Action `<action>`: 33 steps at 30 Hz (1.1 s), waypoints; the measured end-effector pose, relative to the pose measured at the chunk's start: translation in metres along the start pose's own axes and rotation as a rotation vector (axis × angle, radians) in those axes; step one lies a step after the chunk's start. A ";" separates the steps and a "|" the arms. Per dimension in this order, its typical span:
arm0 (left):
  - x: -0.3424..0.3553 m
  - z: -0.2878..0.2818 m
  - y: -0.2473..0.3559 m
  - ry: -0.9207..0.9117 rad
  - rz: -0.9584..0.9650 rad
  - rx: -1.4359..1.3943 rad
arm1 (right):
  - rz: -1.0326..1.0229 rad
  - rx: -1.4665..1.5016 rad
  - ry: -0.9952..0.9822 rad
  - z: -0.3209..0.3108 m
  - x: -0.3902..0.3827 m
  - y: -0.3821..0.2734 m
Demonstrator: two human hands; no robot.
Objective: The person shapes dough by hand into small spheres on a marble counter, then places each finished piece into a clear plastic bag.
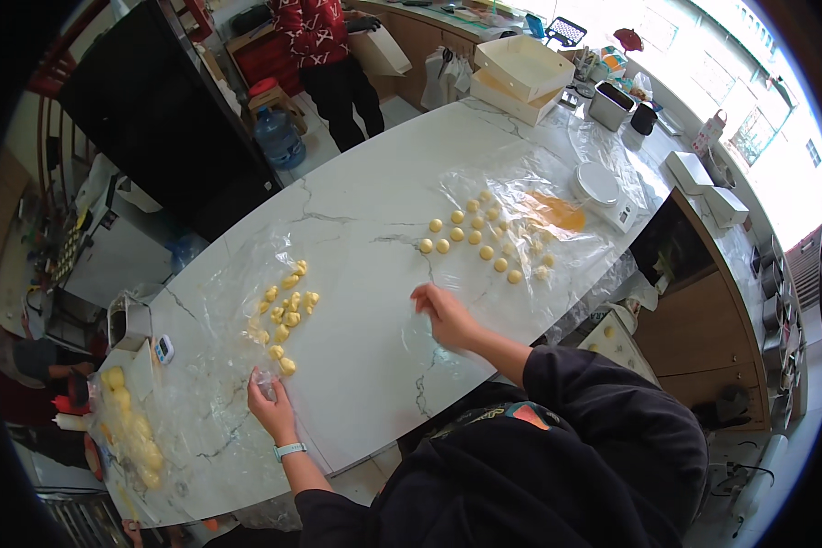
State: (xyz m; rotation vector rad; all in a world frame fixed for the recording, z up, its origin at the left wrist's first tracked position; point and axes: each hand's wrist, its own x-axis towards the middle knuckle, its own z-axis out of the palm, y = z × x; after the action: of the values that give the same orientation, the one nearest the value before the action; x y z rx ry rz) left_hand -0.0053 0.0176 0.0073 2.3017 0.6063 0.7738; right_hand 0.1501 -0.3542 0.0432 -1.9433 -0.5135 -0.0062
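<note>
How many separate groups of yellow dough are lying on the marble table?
3: round balls near the white scale, small lumps beyond the left hand, and larger pieces at the far left end.

Dough pieces (291,319): yellow, irregular, lumpy; grouped in a loose strip on the bench (356,315), beside crumpled clear film (274,254). The nearest piece lies just ahead of my left grip (272,409). Dough balls (475,236): pale yellow, smooth, round; mostly spaced apart, beyond my right grip (450,318).
</note>
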 end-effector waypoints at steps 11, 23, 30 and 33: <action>0.000 0.001 0.010 -0.027 -0.031 -0.050 | 0.035 0.047 -0.040 -0.004 -0.003 0.005; 0.001 0.003 0.003 -0.015 -0.008 -0.017 | -0.016 0.001 -0.083 -0.005 -0.014 -0.002; 0.000 -0.003 -0.012 -0.017 -0.025 -0.042 | 0.019 -0.082 -0.046 -0.029 -0.041 0.002; 0.001 0.001 -0.012 -0.007 -0.011 -0.050 | -0.068 -0.045 -0.005 -0.008 -0.017 0.001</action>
State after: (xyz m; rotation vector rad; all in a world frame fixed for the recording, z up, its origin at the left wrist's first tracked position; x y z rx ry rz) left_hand -0.0070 0.0262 -0.0016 2.2524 0.5893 0.7665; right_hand 0.1375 -0.3677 0.0417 -1.9697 -0.5866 -0.0564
